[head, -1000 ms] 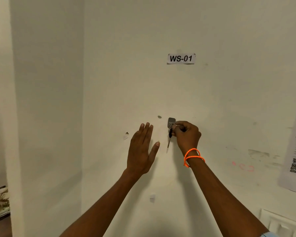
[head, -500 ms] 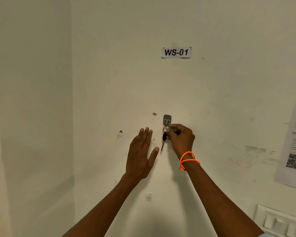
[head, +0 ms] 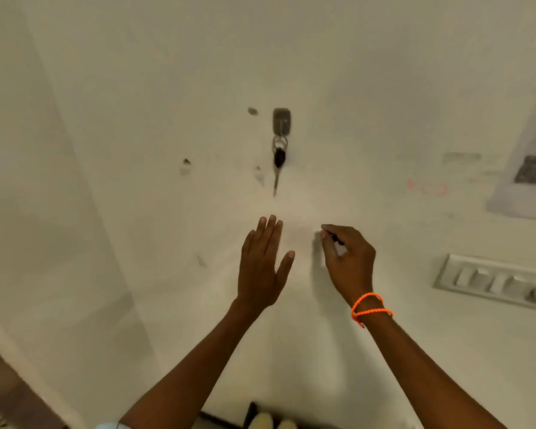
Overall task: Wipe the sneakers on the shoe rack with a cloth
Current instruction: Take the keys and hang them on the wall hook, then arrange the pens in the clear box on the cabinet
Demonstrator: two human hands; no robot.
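both hands are raised before a bare cream wall [head: 369,72], with a wall corner running down the left side, a switch panel [head: 492,281] low to the right and a printed sheet [head: 532,168] at the right edge. the left hand [head: 262,267] is flat with fingers straight and holds nothing; the right hand [head: 348,261], with an orange band [head: 370,308] at its wrist, has loosely curled fingers and holds nothing i can make out. a key [head: 278,162] hangs from a hook [head: 281,120] above the hands, apart from them, and pale shoe tips [head: 273,422], probably the sneakers, peek in at the bottom edge; no cloth shows.
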